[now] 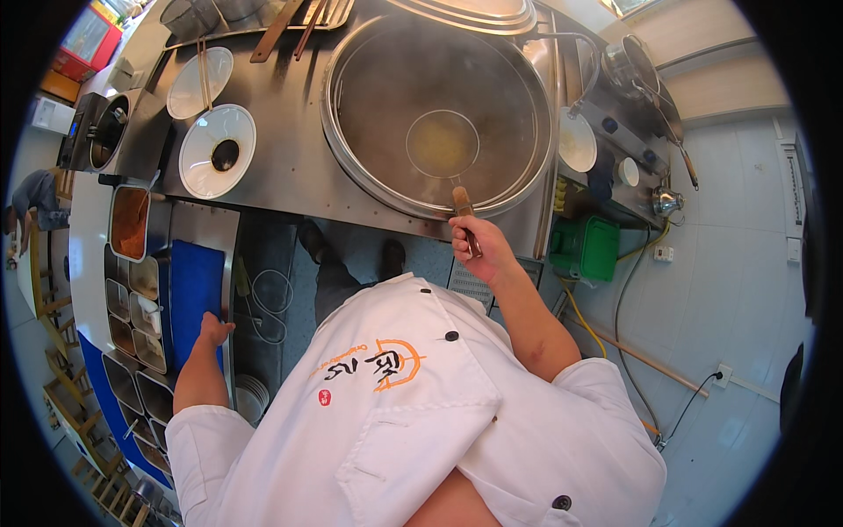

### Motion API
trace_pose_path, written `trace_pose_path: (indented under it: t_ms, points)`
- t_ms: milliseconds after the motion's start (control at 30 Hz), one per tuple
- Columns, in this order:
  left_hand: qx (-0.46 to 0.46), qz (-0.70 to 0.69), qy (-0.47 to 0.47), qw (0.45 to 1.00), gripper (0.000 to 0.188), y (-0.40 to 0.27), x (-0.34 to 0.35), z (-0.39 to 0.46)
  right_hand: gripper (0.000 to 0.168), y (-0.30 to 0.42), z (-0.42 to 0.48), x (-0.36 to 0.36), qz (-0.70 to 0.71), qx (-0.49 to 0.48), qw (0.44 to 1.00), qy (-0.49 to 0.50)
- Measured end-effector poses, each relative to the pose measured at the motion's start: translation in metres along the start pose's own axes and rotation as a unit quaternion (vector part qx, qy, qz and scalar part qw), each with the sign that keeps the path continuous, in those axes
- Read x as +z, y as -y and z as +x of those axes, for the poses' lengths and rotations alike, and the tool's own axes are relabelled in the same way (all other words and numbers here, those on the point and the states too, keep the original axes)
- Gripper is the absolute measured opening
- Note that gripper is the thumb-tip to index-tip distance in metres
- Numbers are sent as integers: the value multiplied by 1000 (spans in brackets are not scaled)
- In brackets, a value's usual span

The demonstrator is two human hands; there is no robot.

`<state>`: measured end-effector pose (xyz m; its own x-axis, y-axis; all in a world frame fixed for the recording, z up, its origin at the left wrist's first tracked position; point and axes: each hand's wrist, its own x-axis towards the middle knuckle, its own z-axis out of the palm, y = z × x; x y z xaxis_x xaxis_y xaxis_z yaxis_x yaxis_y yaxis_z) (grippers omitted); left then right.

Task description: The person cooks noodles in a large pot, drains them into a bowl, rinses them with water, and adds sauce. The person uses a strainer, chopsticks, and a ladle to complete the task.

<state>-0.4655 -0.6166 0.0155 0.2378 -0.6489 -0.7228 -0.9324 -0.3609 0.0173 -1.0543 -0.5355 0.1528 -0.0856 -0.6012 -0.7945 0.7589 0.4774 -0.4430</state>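
My right hand (pixel 481 245) grips the wooden handle of a round mesh strainer (pixel 459 197). The strainer's basket sits in the liquid of a large round steel pot (pixel 336 141), with pale yellow food inside it that looks like noodles. Steam blurs the liquid's surface. On the left, my left hand (pixel 214 329) rests on a blue cloth (pixel 196 283) at the counter's edge, its thumb apart and nothing seen in its grasp. A white wide-rimmed bowl (pixel 197 165) with dark liquid at its centre stands left of the pot. Behind it, chopsticks (pixel 205 76) lie across a second white bowl (pixel 181 85).
A steel container of red paste (pixel 130 221) and several ingredient containers (pixel 146 309) line the left counter. Pot lids (pixel 474 10) lie beyond the pot. Right of it are a curved faucet (pixel 593 56), a white bowl (pixel 578 141) and a green bin (pixel 596 247). A person (pixel 39 197) bends at far left.
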Motion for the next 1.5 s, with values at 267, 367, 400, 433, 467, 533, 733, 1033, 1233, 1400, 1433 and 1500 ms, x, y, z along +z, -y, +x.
trace_pose_path:
  t_ms: [267, 367, 400, 433, 467, 533, 733, 1033, 1233, 1400, 1433, 1500]
  points:
    - [22, -26, 5, 999, 54, 19, 10, 17, 11, 0, 0, 1, -6, -6, 1000, -2]
    - [17, -22, 8, 1000, 55, 11, 6, 11, 10, 0, -1, 1, -9, -10, 1000, 0]
    - [9, -15, 6, 1000, 55, 8, 5, 8, 10, 0, -1, 1, -10, -10, 1000, 2]
    - [0, -7, 4, 1000, 55, 6, 4, 7, 9, 1, -1, 2, -13, -10, 1000, 2]
    - [0, -8, 4, 1000, 55, 6, 3, 6, 9, 1, 0, 2, -15, -11, 1000, 2]
    - [-1, -9, 4, 1000, 54, 6, 3, 6, 13, 0, 1, 2, -30, -16, 999, 2]
    - [23, -13, 4, 1000, 54, 1, -1, -1, 14, -6, 2, 0, -97, -54, 994, -8]
    - [35, 1, -3, 999, 61, 21, 10, 16, 13, 13, 26, -6, -173, -118, 974, -87]
    - [22, -6, 7, 1000, 62, 19, 10, 20, 12, 55, 78, 15, -42, -35, 996, -68]
    - [4, -3, 9, 1000, 62, 13, 6, 14, 12, 57, 92, -3, 51, 21, 994, 89]
    - [-1, -1, 8, 1000, 62, 14, 6, 14, 11, 58, 89, -7, 102, 62, 985, 121]
    - [5, 9, 3, 1000, 63, 12, 5, 12, 9, 58, 76, -17, 202, 142, 952, 181]
